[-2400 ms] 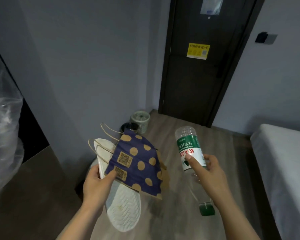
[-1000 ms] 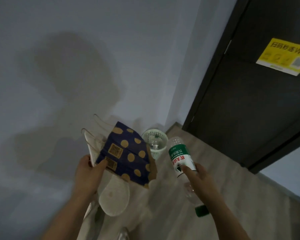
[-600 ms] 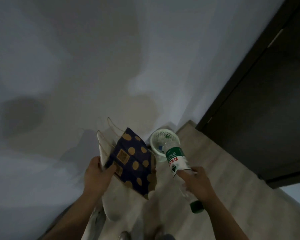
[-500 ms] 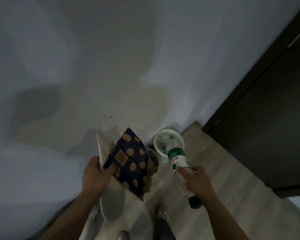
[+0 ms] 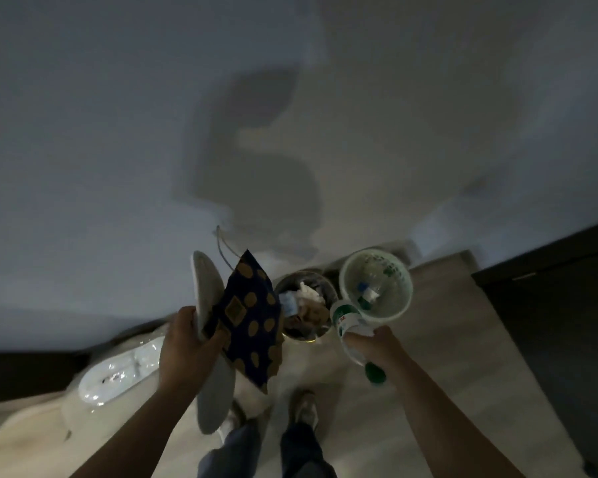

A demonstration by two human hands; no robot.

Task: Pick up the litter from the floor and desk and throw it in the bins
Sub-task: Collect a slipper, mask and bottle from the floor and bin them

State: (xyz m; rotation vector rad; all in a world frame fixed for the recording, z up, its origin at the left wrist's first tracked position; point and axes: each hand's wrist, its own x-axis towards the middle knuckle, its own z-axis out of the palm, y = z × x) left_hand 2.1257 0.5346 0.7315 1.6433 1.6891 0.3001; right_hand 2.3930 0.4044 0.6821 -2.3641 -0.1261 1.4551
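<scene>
Pale bin [image 5: 390, 316], dark bin [image 5: 304, 271] beside, door [image 5: 560, 322] right

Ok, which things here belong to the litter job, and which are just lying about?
Job: left hand gripping flat white slipper and navy paper bag with tan dots; right hand gripping clear plastic bottle with green label; dark round bin; pale green plastic basket bin.
Lying about: shiny clear plastic wrapping on the floor; dark door; person's shoes.
</scene>
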